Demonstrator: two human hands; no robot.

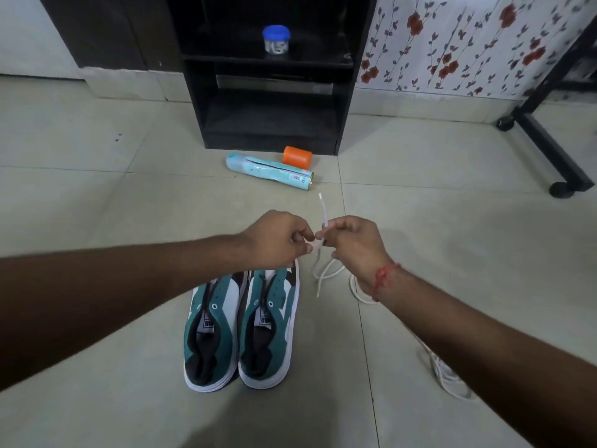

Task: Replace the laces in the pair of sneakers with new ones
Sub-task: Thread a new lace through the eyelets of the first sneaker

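Note:
Two teal-and-white sneakers stand side by side on the tiled floor, the left sneaker point(210, 331) and the right sneaker point(269, 321), toes pointing away from me, with no laces in their eyelets. Above their toes my left hand point(274, 239) and my right hand point(350, 242) meet and both pinch a white lace point(323, 215). One end of it sticks up past my right fingers; loops hang down beneath. A second white lace point(447, 376) lies on the floor under my right forearm.
A spray can point(268, 171) lies on its side with an orange cap point(297, 158) behind it, in front of a black shelf unit point(268, 92) holding a blue-lidded jar point(276, 40). A black wheeled frame point(549, 150) stands at the right.

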